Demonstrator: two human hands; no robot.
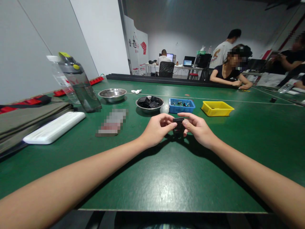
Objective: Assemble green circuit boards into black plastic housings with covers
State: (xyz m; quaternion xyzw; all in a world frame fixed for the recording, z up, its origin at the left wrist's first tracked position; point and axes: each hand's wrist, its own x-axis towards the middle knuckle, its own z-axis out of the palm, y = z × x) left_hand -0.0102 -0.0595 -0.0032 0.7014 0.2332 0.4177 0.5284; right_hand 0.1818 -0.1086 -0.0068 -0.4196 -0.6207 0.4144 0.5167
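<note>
A small black part [178, 124] is held between both hands above the green table [152, 171]. My left hand [158, 128] pinches its left side with thumb and fingers. On its right side, my right hand [196, 127] grips it with the thumb in front and the index finger stretched over the top. Just beyond the hands stand a metal bowl [150, 110] of black pieces, a blue tray [182, 109] with small green and metallic parts, and a yellow tray [217, 112] with something dark at its bottom.
Further left are a second metal bowl [112, 95], a grey bottle [82, 86], a clear bottle [64, 81], a white slab [56, 127] and a folded bag [28, 117]. A pixelated flat item [113, 122] lies left of the hands. Several people sit or stand beyond the table.
</note>
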